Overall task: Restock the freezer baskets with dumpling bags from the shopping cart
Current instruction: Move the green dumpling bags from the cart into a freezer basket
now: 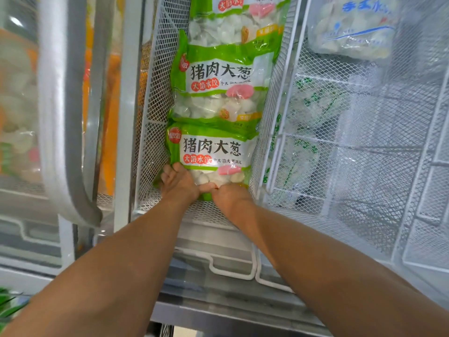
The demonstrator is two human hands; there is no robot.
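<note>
Hands, left (178,182) and right (230,198), both grip the near end of the front bag (211,152), which lies in the middle basket (150,122). Pushed hard, it may ride over the next bag (218,88) or tear.

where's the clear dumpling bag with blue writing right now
In the head view it lies top right, the clear blue-lettered dumpling bag in the white mesh basket right of the green bags' basket.

Green dumpling bags (213,152) read 猪肉大葱 and 大馅水饺.
</note>
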